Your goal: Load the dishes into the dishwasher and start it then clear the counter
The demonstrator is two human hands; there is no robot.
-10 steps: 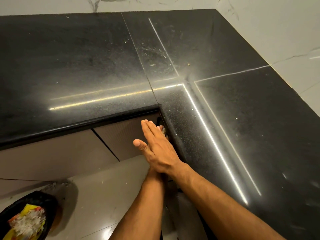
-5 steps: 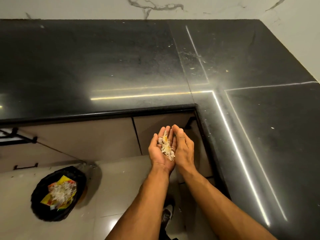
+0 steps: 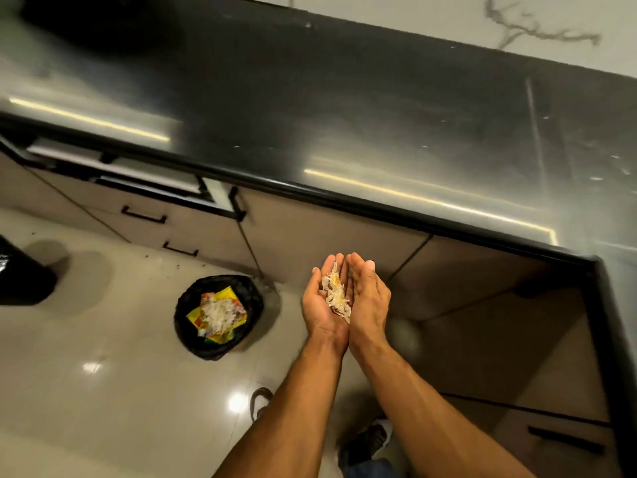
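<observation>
A: Left hand?
B: Palm up, fingers loosely cupped, carrying a small heap of food scraps, pale flakes with orange bits.
A: And the right hand?
B: Pressed edge to edge against the left, fingers straight and relaxed, walling in the scraps from the right side. No grip, no pinch on either side; simply cupped together.
A: Position of both?
B: Held out in the air in front of the table's front edge, over the glossy tiled floor, level with the beige cabinet doors below the black top.
A: Anything on the table itself?
B: Only a few pale crumbs scattered toward the right end, near the inner corner, plus streaks of reflected light.
A: On the floor?
B: A round bin with a black liner standing near the cabinet base, left of the hands and well apart from them. Inside: a yellow wrapper under a pile of white scraps.
A: Elsewhere?
B: A second dark object at the left border, too cropped to identify. Shoes visible under the forearms. Black drawer handles on the cabinet fronts at the left.
</observation>
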